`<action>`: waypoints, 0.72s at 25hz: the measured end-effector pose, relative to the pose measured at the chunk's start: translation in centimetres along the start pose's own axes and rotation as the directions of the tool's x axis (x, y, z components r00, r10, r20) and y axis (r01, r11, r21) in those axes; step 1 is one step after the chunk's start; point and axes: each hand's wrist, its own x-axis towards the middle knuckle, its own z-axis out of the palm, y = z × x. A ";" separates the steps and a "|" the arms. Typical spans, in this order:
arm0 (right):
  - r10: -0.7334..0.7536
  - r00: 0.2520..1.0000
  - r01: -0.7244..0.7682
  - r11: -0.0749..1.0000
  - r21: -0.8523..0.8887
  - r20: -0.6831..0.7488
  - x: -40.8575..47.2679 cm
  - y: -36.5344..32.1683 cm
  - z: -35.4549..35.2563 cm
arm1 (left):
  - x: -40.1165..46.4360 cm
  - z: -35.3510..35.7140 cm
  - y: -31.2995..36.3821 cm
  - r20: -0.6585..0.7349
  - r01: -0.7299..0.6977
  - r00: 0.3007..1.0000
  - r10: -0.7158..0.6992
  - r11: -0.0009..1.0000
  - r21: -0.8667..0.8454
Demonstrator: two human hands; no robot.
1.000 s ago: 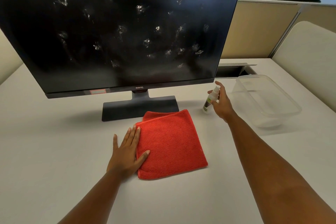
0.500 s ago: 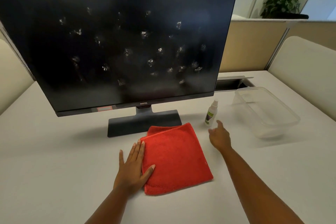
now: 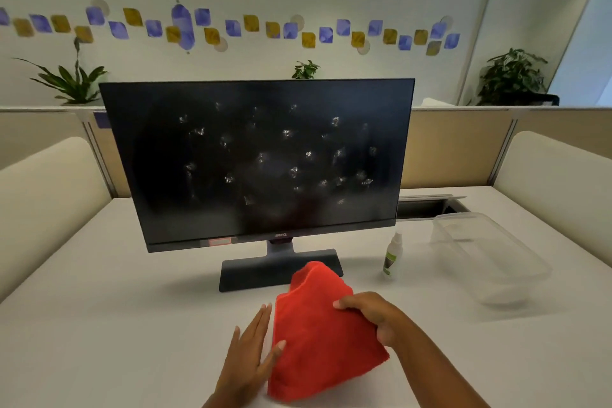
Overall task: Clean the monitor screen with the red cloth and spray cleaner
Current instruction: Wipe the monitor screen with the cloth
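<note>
From the head camera, the monitor (image 3: 258, 159) is standing upright on the white desk (image 3: 116, 308), its wide screen facing the person and running left to right, its dark glass speckled with whitish smudges across the middle and right. The flat grey stand base (image 3: 251, 273) is sitting directly beneath the screen. The red cloth (image 3: 318, 341) is lying just in front of that base, folded, with its long axis running from the base toward the person; its far end is rising off the desk in a peak that overlaps the base's near right corner, while its near end is resting on the desk. The right hand (image 3: 374, 318) is coming in from the lower right, forearm angled toward the monitor, fingers curled over the cloth's right edge and pinching the fabric. The left hand (image 3: 251, 361) is lying open and flat on the desk, fingers straight and pointing toward the monitor, thumb spread onto the cloth's left edge, gripping nothing. The spray cleaner (image 3: 390, 255) is standing upright to the right of the stand base, nozzle up, apart from both hands. A clear plastic container (image 3: 490, 262) is sitting further right of the monitor.
</note>
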 end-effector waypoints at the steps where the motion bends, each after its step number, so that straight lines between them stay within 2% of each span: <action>1: -0.005 1.000 0.003 0.996 0.093 0.030 -0.4 -0.3 0.3 | 0.1 -0.2 0.8 -0.046 0.010 0.999 -0.015 0.993 -0.116; 3: -0.042 0.997 0.025 0.974 0.224 0.070 -1.0 -0.7 1.3 | 0.3 -0.9 3.0 -0.127 -0.067 0.992 0.028 0.946 -0.316; 5: -0.087 0.992 0.056 0.952 0.300 0.090 -1.7 -1.1 3.0 | 0.1 -1.6 5.2 -0.132 -0.147 0.987 0.095 0.869 -0.472; 7: -0.133 0.988 0.094 0.926 0.365 0.081 -2.2 -1.4 4.9 | -0.4 -2.3 6.2 -0.141 -0.179 0.983 0.119 0.807 -0.563; 8: -0.160 0.985 0.124 0.914 0.385 0.064 -2.5 -1.8 5.8 | -0.5 -2.8 6.1 -0.160 -0.184 0.981 0.113 0.809 -0.558; 11: -0.277 0.959 0.277 0.885 0.375 -0.055 -3.3 -3.8 8.1 | -0.4 -5.9 4.3 -0.285 -0.179 0.958 0.040 0.859 -0.480; 13: -0.365 0.914 0.405 0.852 0.333 -0.178 -3.9 -5.9 9.6 | 0.3 -9.3 2.3 -0.387 -0.164 0.922 0.025 0.929 -0.331; 15: -0.479 0.825 0.553 0.794 0.252 -0.300 -4.8 -8.6 11.2 | 1.1 -13.7 0.3 -0.497 -0.157 0.865 0.068 0.978 -0.140; 18: -0.641 0.619 0.748 0.657 0.094 -0.454 -5.6 -13.7 13.4 | 2.5 -21.2 -1.1 -0.628 -0.155 0.763 0.153 0.987 0.052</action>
